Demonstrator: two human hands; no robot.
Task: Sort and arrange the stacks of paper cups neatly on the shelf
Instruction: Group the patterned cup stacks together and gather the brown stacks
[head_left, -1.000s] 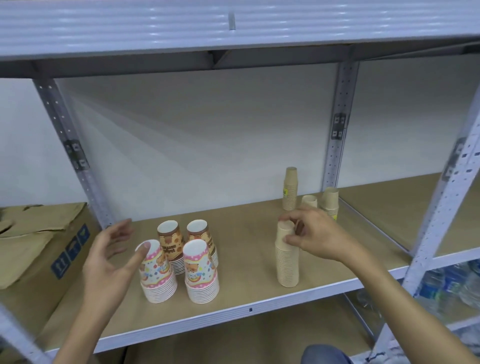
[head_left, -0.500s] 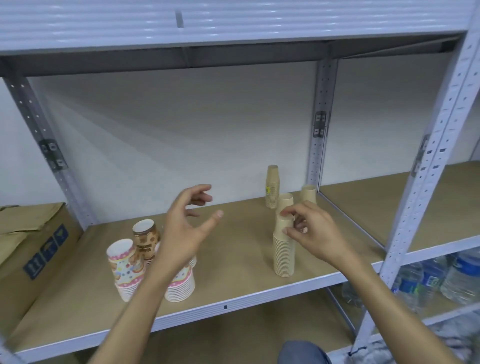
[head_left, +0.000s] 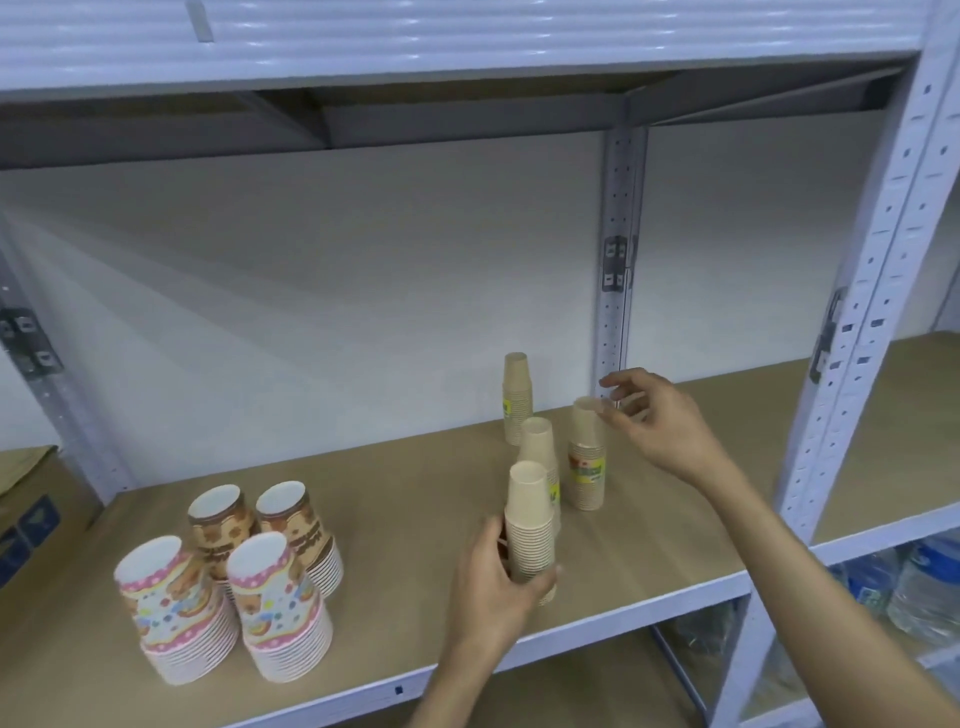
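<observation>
Several stacks of upturned paper cups stand on the wooden shelf (head_left: 415, 499). My left hand (head_left: 498, 587) grips the nearest plain tan stack (head_left: 530, 519) low down near the front edge. Behind it stand a second tan stack (head_left: 540, 447), a tan stack with a colourful label (head_left: 587, 457) and a tall one at the back (head_left: 517, 395). My right hand (head_left: 660, 421) hovers with spread fingers at the top of the labelled stack, thumb touching its rim. At the left stand two pink patterned stacks (head_left: 171, 608) (head_left: 280, 608) and two brown patterned stacks (head_left: 223, 525) (head_left: 301, 519).
A grey perforated upright (head_left: 621, 270) stands just behind my right hand, and a front post (head_left: 857, 338) rises at the right. A cardboard box (head_left: 31, 509) sits at the far left. Water bottles (head_left: 924, 592) lie on the lower shelf at the right.
My left hand moved right from the patterned cups and took hold of the front tan stack. My right hand let go of that stack and moved back to the labelled one.
</observation>
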